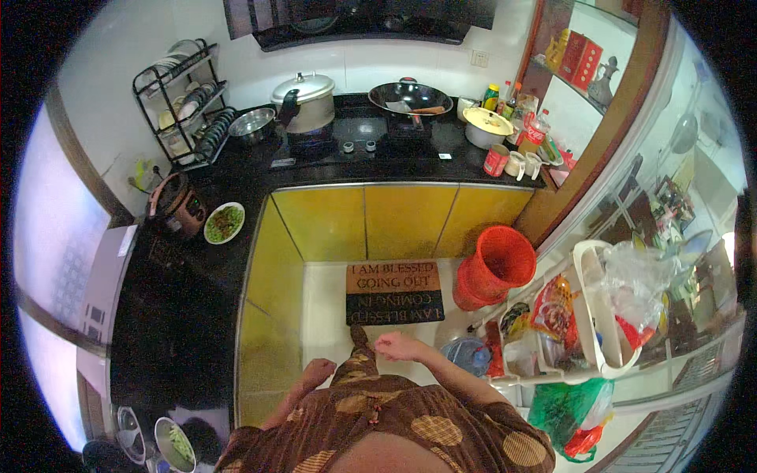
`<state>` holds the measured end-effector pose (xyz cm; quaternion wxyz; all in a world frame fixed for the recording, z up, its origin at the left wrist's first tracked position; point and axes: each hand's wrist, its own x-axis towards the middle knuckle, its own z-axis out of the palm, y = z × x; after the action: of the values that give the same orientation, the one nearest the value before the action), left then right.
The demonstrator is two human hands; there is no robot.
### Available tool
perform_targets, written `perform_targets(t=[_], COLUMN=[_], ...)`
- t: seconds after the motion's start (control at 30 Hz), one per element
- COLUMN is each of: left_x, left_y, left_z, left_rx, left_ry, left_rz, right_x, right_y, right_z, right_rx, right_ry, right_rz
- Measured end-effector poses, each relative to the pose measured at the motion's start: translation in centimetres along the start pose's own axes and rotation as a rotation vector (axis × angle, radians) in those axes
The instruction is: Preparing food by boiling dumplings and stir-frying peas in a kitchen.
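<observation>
Both of my hands are in front of my body, above the kitchen floor. My left hand [319,372] hangs with curled fingers beside the yellow cabinet fronts, and no object shows in it. Loosely closed, my right hand [397,346] is over the light floor, just short of a brown and black doormat [394,294] bearing writing. Nothing can be seen in that hand either. One foot [358,336] points toward the mat. On the left counter, a plate of chopped green food [225,223] stands beside a rice cooker [180,204]. A bowl of cut green vegetables [175,444] is at the lower left.
A pressure cooker [304,103] and a wok [410,97] sit on the stove. The dish rack [180,103] holds plates and bowls. Red buckets [497,266], a water jug [467,356] and a loaded white storage rack [591,307] line the right side. A lidded pot [487,127] stands near bottles.
</observation>
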<state>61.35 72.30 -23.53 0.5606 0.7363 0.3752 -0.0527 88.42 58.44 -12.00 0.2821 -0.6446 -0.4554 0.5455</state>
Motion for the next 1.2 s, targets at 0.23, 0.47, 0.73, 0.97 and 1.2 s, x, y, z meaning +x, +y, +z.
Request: perform_targets(t=[0.23,0.47,0.73,0.97,1.2], left_x=[13.3,23.6,30.4,29.3,31.7], left_y=[10.9,17.0,15.9,19.8,26.9], left_z=[-7.3,-12.6,-14.1,-14.6,-28.6], left_rx=[0.091,0.283,0.275,-0.535,-0.229], left_ry=[0.033,0.067,0.225,0.605,0.948], left_rz=[0.13,0.181,0.223,-0.099,0.13], right_x=[12.6,30.3,43.7,49.0,49.7], right_y=[-5.3,-12.0,-19.8,-21.4,-21.2], right_z=[-15.7,-31.5,-44.3,-47.9,-50.4], right_rx=[-0.08,-0.702,-0.606,-0.417,-0.57], right_ry=[0.411,0.546,0.718,0.535,0.294], right_rz=[0.042,-0.084,0.138,0.423,0.499])
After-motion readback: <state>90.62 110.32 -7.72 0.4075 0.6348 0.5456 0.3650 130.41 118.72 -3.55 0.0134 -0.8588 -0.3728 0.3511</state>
